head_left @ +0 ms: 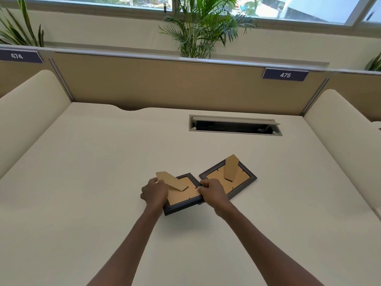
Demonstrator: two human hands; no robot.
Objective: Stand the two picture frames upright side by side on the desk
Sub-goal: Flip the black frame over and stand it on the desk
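- Left hand (pixel 155 192) and right hand (pixel 212 192) both have fingers closed on the near frame (pixel 182 198), face-down at the desk (pixel 82 172) centre.
- Tip it up evenly — strut (pixel 172 181) swinging toward 12 o'clock.
- Second frame (pixel 228 179) touches at 2 o'clock; cable hatch (pixel 235 125) lies beyond — open room at 9 o'clock.

Both forearms reach forward from the bottom edge, bare, converging toward the middle. The left hand (pixel 155 193) curls its fingers closed around what it holds, knuckles up — the right hand (pixel 212 193) sits just beside it, fingers (pixel 203 185) bent and pinching inward. Wrists are level and well apart, elbows out of view.
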